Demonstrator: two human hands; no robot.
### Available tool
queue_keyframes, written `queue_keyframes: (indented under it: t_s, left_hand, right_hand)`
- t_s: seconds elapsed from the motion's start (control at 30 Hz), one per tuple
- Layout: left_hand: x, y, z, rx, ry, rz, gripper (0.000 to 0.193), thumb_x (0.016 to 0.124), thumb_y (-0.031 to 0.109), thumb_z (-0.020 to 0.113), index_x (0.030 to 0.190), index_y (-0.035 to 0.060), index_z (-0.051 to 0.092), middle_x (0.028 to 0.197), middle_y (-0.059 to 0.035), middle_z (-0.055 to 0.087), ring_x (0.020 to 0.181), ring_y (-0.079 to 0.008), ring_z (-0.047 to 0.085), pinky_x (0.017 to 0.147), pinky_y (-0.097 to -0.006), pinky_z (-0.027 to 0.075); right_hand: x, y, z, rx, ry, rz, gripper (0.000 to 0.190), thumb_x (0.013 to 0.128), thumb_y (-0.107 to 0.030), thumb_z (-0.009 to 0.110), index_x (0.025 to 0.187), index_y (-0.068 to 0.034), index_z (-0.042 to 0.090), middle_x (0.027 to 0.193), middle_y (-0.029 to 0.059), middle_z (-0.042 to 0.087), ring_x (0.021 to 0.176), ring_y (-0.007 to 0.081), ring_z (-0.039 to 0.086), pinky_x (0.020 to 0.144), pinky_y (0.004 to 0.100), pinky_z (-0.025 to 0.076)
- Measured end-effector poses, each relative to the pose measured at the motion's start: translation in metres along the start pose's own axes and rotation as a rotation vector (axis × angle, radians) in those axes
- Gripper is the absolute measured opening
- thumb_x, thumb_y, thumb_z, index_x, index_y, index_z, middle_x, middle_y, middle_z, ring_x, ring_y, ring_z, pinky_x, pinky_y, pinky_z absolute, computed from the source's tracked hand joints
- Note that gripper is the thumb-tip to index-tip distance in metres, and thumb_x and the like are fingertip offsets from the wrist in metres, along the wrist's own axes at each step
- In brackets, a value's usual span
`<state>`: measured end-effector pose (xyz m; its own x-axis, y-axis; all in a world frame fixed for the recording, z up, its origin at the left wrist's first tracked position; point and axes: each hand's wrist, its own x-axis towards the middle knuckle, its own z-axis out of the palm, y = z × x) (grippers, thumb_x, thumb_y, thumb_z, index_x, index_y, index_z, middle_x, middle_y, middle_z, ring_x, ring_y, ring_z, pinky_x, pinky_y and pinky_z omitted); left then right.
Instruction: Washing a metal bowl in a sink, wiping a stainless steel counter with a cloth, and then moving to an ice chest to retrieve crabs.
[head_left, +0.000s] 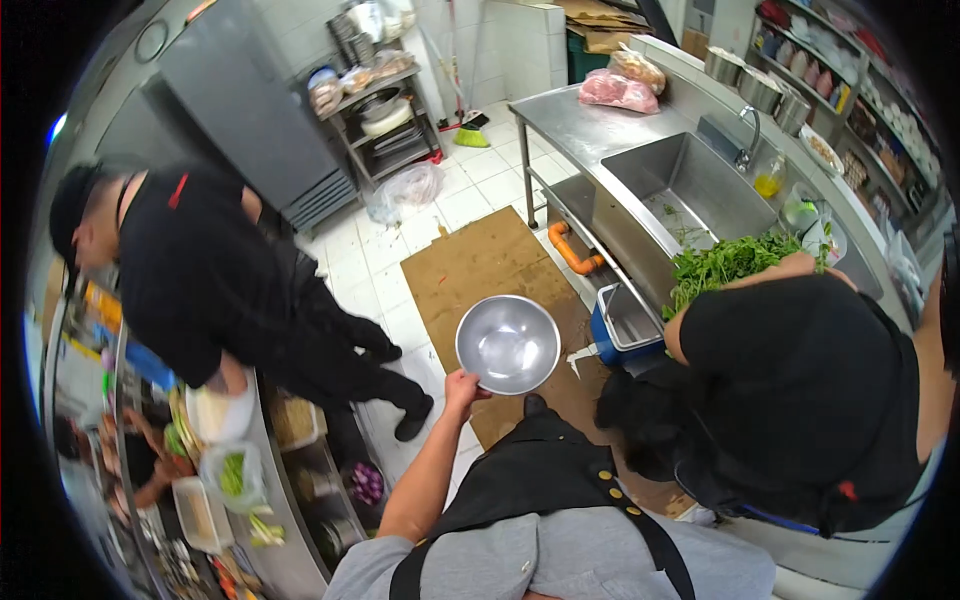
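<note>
My left hand (463, 394) grips the rim of an empty stainless steel mixing bowl (508, 343) at its lower left edge. The bowl is held out in front of my black apron, above a flattened cardboard sheet (480, 259) on the floor, and its shiny inside faces up. My right hand is out of view. On the right, a bunch of leafy green herbs (731, 262) lies at the near edge of a steel sink (690, 187), by a co-worker's arms.
Co-workers in black stand close on the left (217, 262) and right (802, 397). A steel counter (289, 555) with food containers runs along the left. A blue bucket (607, 330) stands under the sink. A plastic bag (409, 191) and a green broom (472, 136) are on the tiled floor ahead.
</note>
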<state>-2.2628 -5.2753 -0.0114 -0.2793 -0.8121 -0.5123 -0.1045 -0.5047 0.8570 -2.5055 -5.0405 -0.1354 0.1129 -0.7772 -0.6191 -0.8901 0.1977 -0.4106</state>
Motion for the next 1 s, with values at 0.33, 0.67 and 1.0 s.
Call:
queue_keyframes:
  t_s: [0.33,0.67,1.0]
  left_hand:
    - [0.246,0.221,0.118,-0.025,-0.185,-0.012,0.01,0.077,0.006,0.054,0.07,-0.0001,0.049,0.061,-0.008,0.051,0.045,-0.0182,0.052,0.044,-0.0357,0.05]
    - [0.561,0.366,0.283,0.027,-0.494,-0.042,0.011,0.08,0.008,0.055,0.077,-0.0008,0.049,0.065,-0.0117,0.055,0.054,-0.0201,0.057,0.052,-0.0374,0.052]
    - [0.613,0.359,0.346,-0.027,-0.602,-0.108,0.019,0.082,0.016,0.059,0.079,0.0004,0.049,0.074,-0.0099,0.058,0.061,-0.02,0.058,0.059,-0.0346,0.052]
  right_hand:
    - [0.084,-0.007,-0.097,0.438,0.172,0.293,0.029,0.08,-0.025,0.05,0.093,-0.004,0.065,0.098,0.0192,0.063,0.088,0.0341,0.062,0.074,0.0384,0.05]
    - [0.207,-0.126,-0.141,1.146,0.481,0.915,0.03,0.082,-0.025,0.049,0.096,-0.004,0.064,0.099,0.0193,0.063,0.088,0.034,0.062,0.075,0.0377,0.049]
    - [0.331,-0.261,-0.142,1.482,0.66,1.444,0.03,0.083,-0.023,0.047,0.098,-0.004,0.064,0.098,0.0195,0.063,0.089,0.0343,0.062,0.077,0.0377,0.049]
